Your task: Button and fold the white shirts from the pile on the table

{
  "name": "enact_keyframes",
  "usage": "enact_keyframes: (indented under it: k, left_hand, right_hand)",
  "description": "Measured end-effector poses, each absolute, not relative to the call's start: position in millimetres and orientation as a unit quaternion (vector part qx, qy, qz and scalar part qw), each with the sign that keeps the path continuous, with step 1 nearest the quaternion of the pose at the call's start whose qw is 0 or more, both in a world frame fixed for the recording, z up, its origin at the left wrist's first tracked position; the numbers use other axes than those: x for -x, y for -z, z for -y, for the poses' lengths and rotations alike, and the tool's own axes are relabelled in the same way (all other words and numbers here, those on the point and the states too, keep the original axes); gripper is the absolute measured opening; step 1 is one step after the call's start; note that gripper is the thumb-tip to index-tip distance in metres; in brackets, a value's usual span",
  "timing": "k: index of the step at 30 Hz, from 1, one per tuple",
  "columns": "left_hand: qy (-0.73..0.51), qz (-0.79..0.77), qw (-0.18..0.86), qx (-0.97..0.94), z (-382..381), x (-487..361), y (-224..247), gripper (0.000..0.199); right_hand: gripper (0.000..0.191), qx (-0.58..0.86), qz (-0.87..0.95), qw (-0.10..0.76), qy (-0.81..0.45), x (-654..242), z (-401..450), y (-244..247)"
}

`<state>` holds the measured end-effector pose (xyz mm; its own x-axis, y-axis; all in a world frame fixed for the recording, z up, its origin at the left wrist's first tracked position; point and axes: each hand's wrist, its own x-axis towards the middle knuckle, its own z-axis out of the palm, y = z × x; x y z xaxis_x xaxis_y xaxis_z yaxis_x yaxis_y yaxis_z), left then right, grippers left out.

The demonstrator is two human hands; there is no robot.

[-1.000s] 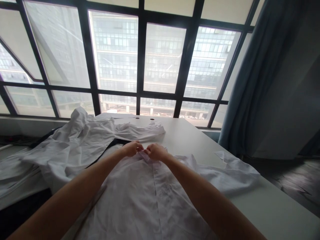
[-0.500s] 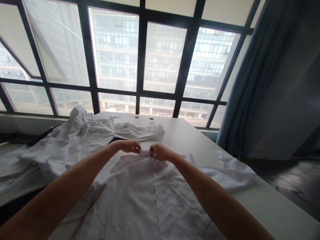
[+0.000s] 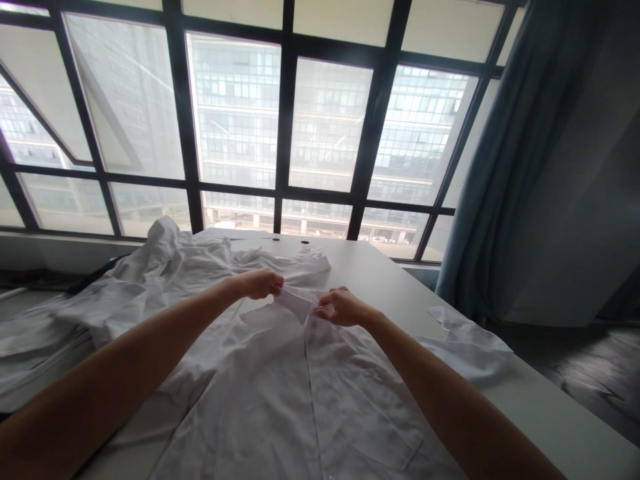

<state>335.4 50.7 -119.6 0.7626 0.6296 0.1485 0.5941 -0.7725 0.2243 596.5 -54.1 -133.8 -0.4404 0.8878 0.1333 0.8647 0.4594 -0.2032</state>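
Observation:
A white button-front shirt (image 3: 260,393) lies front side up, its placket running down the middle and one sleeve stretched out to the right. At its far end the collar is lifted a little. My left hand (image 3: 263,284) pinches the left part of the collar. On the right part, my right hand (image 3: 341,307) has its fingers closed round the fabric. Between the two hands the collar (image 3: 297,299) is pulled taut. The fingertips are partly hidden by cloth.
The shirt rests on a white table (image 3: 360,273). More crumpled white garments (image 3: 165,267) are heaped at the left and back left. A blue-grey curtain (image 3: 500,200) hangs at the right, and framed windows (image 3: 330,127) stand behind the table.
My hands have moved apart, the right one further right, and the collar between them is spread wider and raised. The camera view has tilted slightly up.

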Motion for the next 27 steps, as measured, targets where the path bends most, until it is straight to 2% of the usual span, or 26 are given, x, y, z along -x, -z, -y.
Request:
enact_keyframes:
  k: [7, 11, 13, 16, 19, 21, 22, 24, 27]
  left_hand:
    - [-0.127, -0.322, 0.103, -0.932, -53.9, -328.4, 114.5, 0.027]
    - [-0.202, -0.326, 0.199, -0.902, -50.8, -337.2, 123.5, 0.028]
    - [-0.245, -0.325, 0.286, -0.868, -46.2, -341.0, 130.8, 0.034]
    - [-0.259, -0.335, 0.371, -0.827, -38.8, -339.6, 143.6, 0.058]
    - [-0.169, -0.41, 0.31, -0.841, -34.5, -326.9, 156.4, 0.075]
    - [-0.111, -0.448, 0.222, -0.859, -33.4, -314.6, 164.2, 0.069]
    - [-0.095, -0.453, 0.185, -0.867, -32.9, -308.5, 167.7, 0.062]
    - [-0.102, -0.447, 0.135, -0.878, -31.4, -298.5, 173.4, 0.049]
    - [-0.156, -0.434, 0.11, -0.88, -27.9, -291.0, 177.0, 0.041]
  right_hand:
    - [0.023, 0.527, 0.84, 0.127, -0.015, -621.1, 58.8, 124.7]
    - [0.01, 0.527, 0.831, 0.163, 0.077, -622.1, 58.0, 128.1]
    - [0.009, 0.545, 0.813, 0.201, 0.04, -623.2, 54.9, 132.3]
    - [0.018, 0.594, 0.767, 0.23, -0.075, -627.3, 48.0, 144.3]
    - [0.042, 0.625, 0.727, 0.237, -0.156, -634.7, 42.0, 161.2]
    - [0.06, 0.638, 0.714, 0.229, -0.175, -641.9, 40.1, 170.1]
    - [0.062, 0.649, 0.71, 0.213, -0.17, -646.0, 39.9, 172.7]
    - [0.051, 0.674, 0.708, 0.153, -0.143, -654.6, 40.5, 173.4]
    - [0.03, 0.692, 0.711, 0.053, -0.114, -665.3, 43.5, 166.3]
